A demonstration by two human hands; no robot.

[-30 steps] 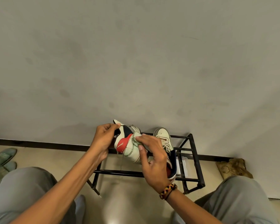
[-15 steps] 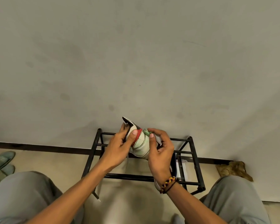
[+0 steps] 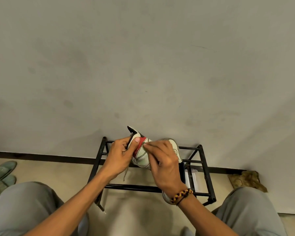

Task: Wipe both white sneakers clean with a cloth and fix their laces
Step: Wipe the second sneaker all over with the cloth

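Sneaker [image 3: 142, 155] held up between both hands, above the black shoe rack [image 3: 205, 169]. Left hand [image 3: 119, 157]: fingers curled round its heel side, thumb pressed on the white upper by the red patch. A lace [image 3: 125, 172] hangs loose below those fingers. Right hand [image 3: 163, 165]: fingertips pinch a small greenish cloth [image 3: 144, 144] against the upper, just right of the left thumb. Second sneaker [image 3: 174, 150] sits on the rack behind the right fingers, mostly hidden.

Bare forearms, grey trousers [image 3: 22, 206], and a braided red-yellow-black bracelet [image 3: 181, 195] on the right wrist.
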